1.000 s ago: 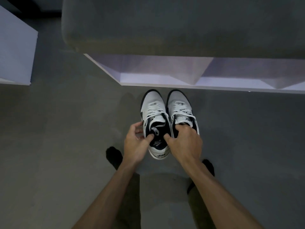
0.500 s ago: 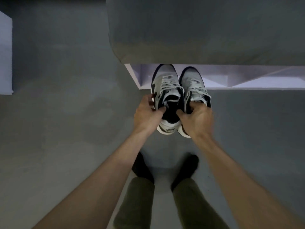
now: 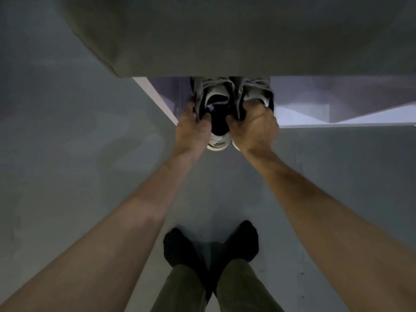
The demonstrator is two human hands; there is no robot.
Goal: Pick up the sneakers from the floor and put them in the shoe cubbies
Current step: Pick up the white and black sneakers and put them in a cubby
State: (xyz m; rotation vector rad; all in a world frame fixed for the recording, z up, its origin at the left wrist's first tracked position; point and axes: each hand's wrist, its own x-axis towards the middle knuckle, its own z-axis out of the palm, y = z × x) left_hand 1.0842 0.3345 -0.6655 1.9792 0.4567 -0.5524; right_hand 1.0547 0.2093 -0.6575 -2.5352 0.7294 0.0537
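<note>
Sneakers — white leather pair with black collars (image 3: pixel 221 102) — look light, soft-topped, stiff-soled. Left hand (image 3: pixel 193 129) and right hand (image 3: pixel 255 127) each pinch one collar near the heel, toes already under the grey-topped white cubby (image 3: pixel 337 113) — a sound hold.

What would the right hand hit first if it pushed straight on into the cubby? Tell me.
Nothing shows in its path. The right hand, gripping the right white-and-black sneaker, points into the open white shoe cubby. The grey cushioned bench top hides the cubby's back, so depth is unclear.
</note>
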